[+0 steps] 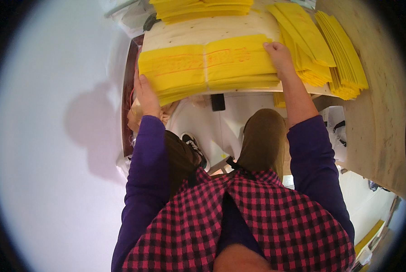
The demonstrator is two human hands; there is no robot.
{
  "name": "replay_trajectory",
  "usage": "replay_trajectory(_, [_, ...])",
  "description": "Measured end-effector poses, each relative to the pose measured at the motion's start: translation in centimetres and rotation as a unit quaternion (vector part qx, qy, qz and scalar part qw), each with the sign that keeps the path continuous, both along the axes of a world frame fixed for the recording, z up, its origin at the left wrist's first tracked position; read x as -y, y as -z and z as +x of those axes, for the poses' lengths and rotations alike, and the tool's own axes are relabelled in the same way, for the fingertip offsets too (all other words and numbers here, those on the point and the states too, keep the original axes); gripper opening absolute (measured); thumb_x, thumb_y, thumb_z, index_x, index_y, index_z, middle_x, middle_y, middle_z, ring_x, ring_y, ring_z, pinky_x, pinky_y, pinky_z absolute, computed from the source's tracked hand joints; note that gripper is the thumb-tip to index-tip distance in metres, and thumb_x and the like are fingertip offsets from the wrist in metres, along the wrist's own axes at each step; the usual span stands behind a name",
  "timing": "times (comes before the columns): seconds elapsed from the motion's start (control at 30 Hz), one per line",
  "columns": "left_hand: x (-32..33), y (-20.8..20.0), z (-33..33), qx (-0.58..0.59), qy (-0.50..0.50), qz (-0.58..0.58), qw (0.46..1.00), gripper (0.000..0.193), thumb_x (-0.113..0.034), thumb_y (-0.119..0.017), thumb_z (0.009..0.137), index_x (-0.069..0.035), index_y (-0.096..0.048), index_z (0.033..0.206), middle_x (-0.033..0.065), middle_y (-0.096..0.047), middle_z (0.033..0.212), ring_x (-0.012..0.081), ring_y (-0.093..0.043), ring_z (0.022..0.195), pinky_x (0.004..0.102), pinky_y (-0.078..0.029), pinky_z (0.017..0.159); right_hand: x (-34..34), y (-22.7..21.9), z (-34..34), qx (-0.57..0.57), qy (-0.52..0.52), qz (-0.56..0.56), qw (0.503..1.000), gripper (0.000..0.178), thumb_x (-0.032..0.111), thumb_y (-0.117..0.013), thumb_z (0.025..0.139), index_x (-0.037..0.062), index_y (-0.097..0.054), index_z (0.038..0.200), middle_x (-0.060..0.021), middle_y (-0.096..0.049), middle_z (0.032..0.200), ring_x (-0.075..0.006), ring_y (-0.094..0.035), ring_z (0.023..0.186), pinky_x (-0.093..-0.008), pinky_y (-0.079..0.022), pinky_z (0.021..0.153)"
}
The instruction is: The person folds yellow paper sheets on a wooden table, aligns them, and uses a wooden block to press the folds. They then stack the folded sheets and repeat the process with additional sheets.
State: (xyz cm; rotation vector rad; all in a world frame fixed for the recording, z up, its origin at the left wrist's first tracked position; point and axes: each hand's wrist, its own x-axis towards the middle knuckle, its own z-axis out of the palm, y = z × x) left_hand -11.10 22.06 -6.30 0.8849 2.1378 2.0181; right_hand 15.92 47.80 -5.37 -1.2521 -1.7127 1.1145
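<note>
A thick bundle of folded yellow sheets [176,70], perhaps fabric bags, lies across the near part of the wooden table, with red print on top. A thin white band runs around its middle. My left hand [147,96] holds the bundle's left end, thumb near the top face and fingers along the side. At the opposite end, my right hand [280,59] is closed on the far right corner, its fingertips curled over the edge. The undersides of both grips are hidden.
Further yellow stacks lie at the table's far side [203,10] and to the right [305,34], [343,54]. The pale wooden tabletop [185,34] shows behind the bundle. A white wall [53,149] stands close on the left. Below the near edge is a dark rectangular object [218,102].
</note>
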Motion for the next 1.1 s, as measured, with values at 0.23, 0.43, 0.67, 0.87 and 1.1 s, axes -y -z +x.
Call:
replay_trajectory(0.23, [-2.9,-6.4,-0.7,-0.48,0.054,-0.161,0.861,0.039,-0.022,-0.049,0.088,-0.008,-0.046,0.124,0.014,-0.046,0.128,0.0309,-0.038,0.122,0.0503,-0.025,0.101,0.9,-0.7,0.0,0.024,-0.001,0.031,0.999,0.031,0.029,-0.06,0.083,0.0034,-0.051,0.067,0.0023,-0.042,0.06,-0.0087,-0.035,0.057,-0.027,-0.032,0.052])
replay_trajectory(0.43, [-10.0,-4.9,1.4,-0.486,0.144,-0.365,0.781,0.038,-0.031,-0.042,0.091,-0.017,-0.046,0.127,0.0087,-0.045,0.132,0.0274,-0.037,0.125,0.0554,-0.023,0.1,1.0,-0.6,0.2,0.025,0.005,0.051,0.998,0.033,0.032,-0.06,0.08,-0.0008,-0.06,0.076,-0.0122,-0.057,0.065,-0.0211,-0.051,0.06,-0.0337,-0.042,0.06])
replay_trajectory(0.67, [-10.4,-3.6,1.0,-0.419,0.187,-0.361,0.812,0.036,-0.035,-0.04,0.092,-0.012,-0.059,0.112,0.0113,-0.061,0.108,0.0273,-0.055,0.102,0.0477,-0.033,0.093,0.9,-0.2,0.2,0.034,0.015,0.041,0.998,0.033,0.032,-0.059,0.081,-0.0007,-0.06,0.076,-0.0127,-0.057,0.066,-0.022,-0.051,0.06,-0.0342,-0.042,0.06])
replay_trajectory(0.87, [-10.9,-3.1,0.5,-0.407,0.212,-0.323,0.828,0.035,-0.037,-0.041,0.089,-0.013,-0.062,0.104,0.0119,-0.064,0.097,0.0304,-0.058,0.093,0.0486,-0.038,0.085,1.1,-0.2,0.3,-0.017,0.012,0.004,1.0,0.03,0.029,-0.059,0.084,0.0026,-0.054,0.071,-0.0018,-0.047,0.062,-0.0124,-0.04,0.057,-0.0292,-0.035,0.054])
replay_trajectory(1.1, [-10.7,-2.6,0.5,-0.414,0.212,-0.289,0.837,0.033,-0.036,-0.043,0.089,-0.013,-0.062,0.104,0.0117,-0.064,0.095,0.0294,-0.059,0.091,0.0454,-0.04,0.08,1.3,-0.5,0.5,-0.054,0.007,-0.054,0.997,0.029,0.028,-0.058,0.085,-0.0007,-0.058,0.076,-0.0044,-0.052,0.064,-0.0143,-0.044,0.058,-0.0306,-0.039,0.056])
